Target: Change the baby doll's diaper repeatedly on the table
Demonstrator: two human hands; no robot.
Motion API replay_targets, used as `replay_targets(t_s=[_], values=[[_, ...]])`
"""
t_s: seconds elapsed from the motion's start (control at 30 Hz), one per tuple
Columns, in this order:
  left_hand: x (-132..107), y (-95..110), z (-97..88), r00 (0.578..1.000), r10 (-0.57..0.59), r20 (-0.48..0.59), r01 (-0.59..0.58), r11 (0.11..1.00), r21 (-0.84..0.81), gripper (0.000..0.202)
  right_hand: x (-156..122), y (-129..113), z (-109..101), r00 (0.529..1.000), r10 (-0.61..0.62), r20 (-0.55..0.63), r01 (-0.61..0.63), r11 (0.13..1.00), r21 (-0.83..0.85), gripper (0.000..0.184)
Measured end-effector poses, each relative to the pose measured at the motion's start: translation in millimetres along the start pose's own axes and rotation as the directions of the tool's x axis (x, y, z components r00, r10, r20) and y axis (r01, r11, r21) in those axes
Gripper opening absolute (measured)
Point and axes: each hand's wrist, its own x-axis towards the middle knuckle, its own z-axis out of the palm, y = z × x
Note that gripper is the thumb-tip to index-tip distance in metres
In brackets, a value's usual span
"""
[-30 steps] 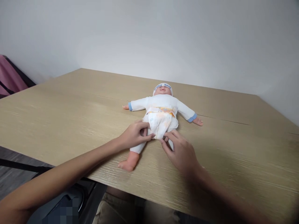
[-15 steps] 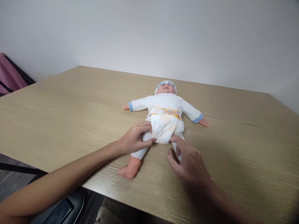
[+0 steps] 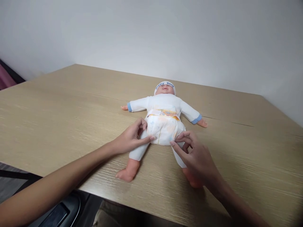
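A baby doll point(image 3: 163, 102) in a white suit with blue cuffs lies face up on the table, its feet towards me. Round its hips is a white diaper point(image 3: 163, 129) with an orange printed waistband, fastened over the suit. My left hand point(image 3: 131, 137) is at the diaper's left side, its thumb tip touching the leg edge and its curled fingers apart from the thumb, higher up by the hip. On the other side, my right hand point(image 3: 195, 154) pinches the diaper's right leg edge between thumb and fingers. It partly covers the doll's leg there.
The wooden table point(image 3: 71, 113) reaches back to a pale wall point(image 3: 151, 37). Below its front edge, at the lower left, is a dark object with a glossy panel point(image 3: 55, 216). Something pink point(image 3: 6, 77) shows beyond the table's left end.
My right hand's thumb has come up to its fingers at the diaper's leg edge. The left fingers have drawn slightly outward. The doll's right-side foot now shows, and the view has shifted slightly.
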Motion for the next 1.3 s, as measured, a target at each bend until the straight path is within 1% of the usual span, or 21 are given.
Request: replay_targets(t_s=[0.1, 0.2, 0.27, 0.33, 0.43, 0.53, 0.6, 0.63, 0.7, 0.77, 0.87, 0.93, 1.03, 1.13, 1.2, 1.3], values=[[-1, -3, 3.5, 0.999, -0.034, -0.039, 0.031, 0.998, -0.052, 0.048, 0, 0, -4, 1.0, 0.001, 0.031, 0.0, 0.999, -0.033, 0.03], [-2, -7, 8.6, 0.988, -0.125, -0.093, 0.107, 0.978, -0.178, 0.05, 1, 1, -3, 0.999, -0.001, 0.032, 0.001, 1.0, -0.014, 0.03], [-3, -9, 10.8, 0.978, -0.185, -0.095, 0.155, 0.953, -0.259, 0.052, 2, 2, -2, 1.0, 0.016, 0.023, -0.017, 1.0, 0.012, 0.031], [-4, -7, 11.2, 0.972, -0.217, -0.088, 0.183, 0.94, -0.288, 0.054, 3, 2, -1, 0.999, 0.043, 0.016, -0.044, 0.999, 0.023, 0.034], [-5, 1, 8.9, 0.975, -0.217, -0.055, 0.2, 0.955, -0.22, 0.048, 3, 2, -2, 0.998, 0.061, 0.025, -0.062, 0.997, 0.036, 0.035], [-5, 9, 5.7, 0.98, -0.199, 0.011, 0.199, 0.978, -0.065, 0.043, 1, -1, -2, 0.998, 0.043, 0.042, -0.046, 0.998, 0.051, 0.033], [-3, 10, 4.4, 0.979, -0.2, 0.027, 0.2, 0.98, 0.015, 0.044, -1, -3, 0, 0.999, 0.023, 0.046, -0.026, 0.998, 0.054, 0.031], [-2, 10, 4.0, 0.977, -0.211, 0.028, 0.21, 0.977, 0.024, 0.046, -1, -5, 1, 0.999, 0.015, 0.046, -0.018, 0.998, 0.055, 0.03], [0, 8, 3.7, 0.969, -0.244, 0.048, 0.246, 0.968, -0.043, 0.046, -2, -8, 5, 0.999, 0.005, 0.042, -0.007, 0.998, 0.058, 0.03], [2, 7, 3.8, 0.96, -0.262, 0.1, 0.276, 0.943, -0.187, 0.047, -3, -9, 8, 0.999, 0.003, 0.037, -0.006, 0.998, 0.067, 0.03], [3, 6, 3.6, 0.95, -0.255, 0.183, 0.307, 0.871, -0.382, 0.046, -4, -9, 11, 0.999, 0.017, 0.033, -0.02, 0.994, 0.103, 0.034], [3, 6, 3.2, 0.944, -0.257, 0.207, 0.325, 0.832, -0.449, 0.044, -5, -7, 13, 0.999, 0.041, 0.029, -0.044, 0.991, 0.129, 0.036], [2, 5, 2.2, 0.942, -0.263, 0.207, 0.333, 0.806, -0.489, 0.045, -6, -2, 17, 0.998, 0.064, 0.012, -0.065, 0.987, 0.15, 0.035], [2, 1, 2.5, 0.947, -0.266, 0.178, 0.32, 0.814, -0.485, 0.044, -5, 4, 21, 0.997, 0.073, -0.002, -0.072, 0.977, 0.201, 0.037], [2, -2, 4.3, 0.956, -0.259, 0.135, 0.292, 0.826, -0.482, 0.043, -2, 8, 22, 0.996, 0.084, 0.019, -0.086, 0.957, 0.276, 0.039], [4, -5, 8.2, 0.967, -0.241, 0.08, 0.249, 0.835, -0.49, 0.045, 2, 11, 20, 0.993, 0.081, 0.088, -0.11, 0.909, 0.401, 0.044]])
